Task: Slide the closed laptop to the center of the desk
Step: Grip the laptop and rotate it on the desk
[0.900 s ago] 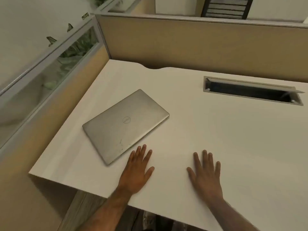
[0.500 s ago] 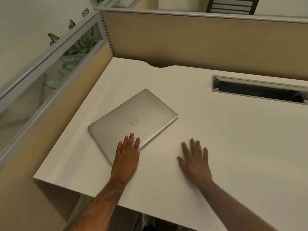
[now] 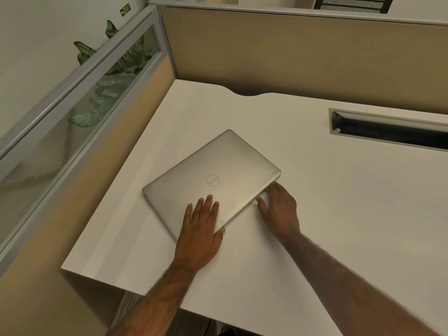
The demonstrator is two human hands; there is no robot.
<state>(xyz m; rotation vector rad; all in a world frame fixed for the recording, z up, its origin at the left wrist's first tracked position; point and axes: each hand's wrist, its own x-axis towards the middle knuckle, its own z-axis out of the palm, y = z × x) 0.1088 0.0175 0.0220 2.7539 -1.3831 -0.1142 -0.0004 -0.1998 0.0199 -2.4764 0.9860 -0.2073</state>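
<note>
**Both hands on the closed laptop at the left part of the desk**

Nearest the camera, two bare forearms reach in from the bottom edge, the left from about 6 o'clock and the right from about 4 o'clock. The left hand (image 3: pixel 202 229) lies palm down with fingers spread flat across the near corner of the closed silver laptop (image 3: pixel 218 175); it presses on the lid and clasps nothing. The right hand (image 3: pixel 281 209) sits at about 3 o'clock from the left one, open, its fingertips (image 3: pixel 272 186) touching the laptop's right-hand long edge close to the right corner, the thumb spread out on the desk beside that edge. Whether any finger hooks under the edge cannot be told.

The laptop lies flat on the white desk (image 3: pixel 339 226), lid shut, turned at an angle so one corner points toward 12 o'clock. A round logo (image 3: pixel 212 180) shows near the middle of the lid. It rests in the left half of the desktop, well short of the middle of the surface.

Farther off, at about 2 o'clock from the laptop, a long cable slot (image 3: pixel 392 133) is cut into the desktop. Beyond, a tan partition (image 3: pixel 291 57) closes the back, and a glass-topped panel (image 3: pixel 80 112) runs along the left side, with green leaves (image 3: pixel 84 50) behind it. A small green exit sign (image 3: pixel 125 9) shows at about 11 o'clock.
</note>
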